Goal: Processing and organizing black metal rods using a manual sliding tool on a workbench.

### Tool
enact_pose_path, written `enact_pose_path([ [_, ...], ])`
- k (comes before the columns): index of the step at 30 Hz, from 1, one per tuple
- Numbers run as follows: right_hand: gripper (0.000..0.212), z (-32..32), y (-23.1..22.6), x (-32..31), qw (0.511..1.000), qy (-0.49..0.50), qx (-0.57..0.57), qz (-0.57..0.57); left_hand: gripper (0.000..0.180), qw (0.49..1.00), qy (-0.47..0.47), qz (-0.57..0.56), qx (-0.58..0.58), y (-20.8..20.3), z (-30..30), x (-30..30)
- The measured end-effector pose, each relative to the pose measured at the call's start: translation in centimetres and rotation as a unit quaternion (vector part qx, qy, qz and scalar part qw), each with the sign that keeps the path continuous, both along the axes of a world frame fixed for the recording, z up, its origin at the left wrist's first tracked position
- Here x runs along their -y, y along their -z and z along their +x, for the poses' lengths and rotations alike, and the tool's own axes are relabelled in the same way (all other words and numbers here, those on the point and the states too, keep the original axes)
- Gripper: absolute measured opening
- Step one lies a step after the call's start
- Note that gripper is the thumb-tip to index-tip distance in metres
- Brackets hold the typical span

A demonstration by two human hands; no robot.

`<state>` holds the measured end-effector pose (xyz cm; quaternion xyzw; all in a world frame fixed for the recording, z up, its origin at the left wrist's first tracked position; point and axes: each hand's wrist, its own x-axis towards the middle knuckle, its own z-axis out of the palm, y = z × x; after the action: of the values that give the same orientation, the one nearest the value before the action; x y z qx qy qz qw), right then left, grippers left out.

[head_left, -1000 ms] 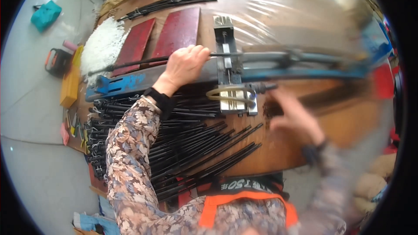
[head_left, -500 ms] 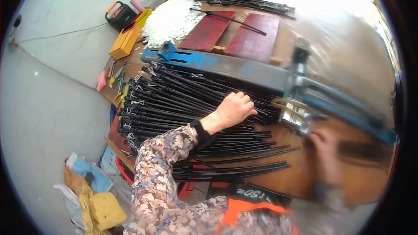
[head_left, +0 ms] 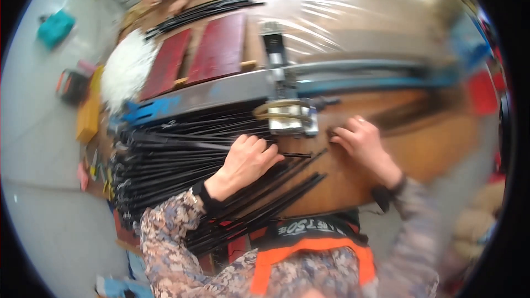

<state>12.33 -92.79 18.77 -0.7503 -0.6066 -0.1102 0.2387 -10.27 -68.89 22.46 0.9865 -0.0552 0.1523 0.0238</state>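
My left hand (head_left: pixel 247 161) is closed round a thin black rod (head_left: pixel 298 155), whose bare end sticks out to the right past the fingers. Under and left of it lies a dense pile of black rods (head_left: pixel 165 157), with small pale loops at their left ends. My right hand (head_left: pixel 361 142) is a little way right of that rod end, thumb and fingers pinched on a small dark piece too blurred to name. Just beyond both hands stands a metal block fixture (head_left: pixel 291 126) with a tan band round it, on a blue-grey metal beam (head_left: pixel 221 89).
Two dark red boards (head_left: pixel 218 47) lie beyond the beam, beside a heap of small white pieces (head_left: pixel 128 69). A yellow box (head_left: pixel 89 111) stands left. Another person's hands (head_left: pixel 178 6) are at a black rod bundle (head_left: pixel 212 8) across the table. A dark strip (head_left: pixel 408 115) lies right.
The view has swung right. My right hand has come up beside the fixture, nearer my left hand. A rod end now protrudes from my left hand.
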Motion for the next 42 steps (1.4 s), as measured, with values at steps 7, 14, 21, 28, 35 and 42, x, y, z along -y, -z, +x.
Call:
enact_pose_path([
  [7,0.012,-0.7,1.0,2.6,0.932,-0.091,-0.339,0.087,0.024,0.99,-0.049,-0.136,0.006,-0.1,2.4,6.6],
  [14,0.014,-2.2,1.9,5.2,0.891,0.004,-0.407,0.203,0.022,0.99,-0.03,-0.128,-0.042,-2.4,4.3,9.2],
  [21,0.034,-2.6,2.7,5.7,0.975,-0.105,-0.114,0.162,0.013,0.987,0.025,0.035,-0.156,-3.0,4.5,9.9],
  [28,0.043,7.2,2.4,11.6,0.949,0.239,-0.118,0.167,0.031,0.992,0.094,0.065,-0.053,-12.1,10.9,7.0],
  [35,0.045,8.7,0.6,10.9,0.95,0.142,0.035,0.275,0.035,0.981,0.179,0.068,-0.022,-10.1,12.6,4.4],
  [42,0.055,9.6,-3.4,8.8,0.956,0.152,0.042,0.247,0.018,0.983,0.178,0.01,-0.039,-10.5,13.0,2.4],
])
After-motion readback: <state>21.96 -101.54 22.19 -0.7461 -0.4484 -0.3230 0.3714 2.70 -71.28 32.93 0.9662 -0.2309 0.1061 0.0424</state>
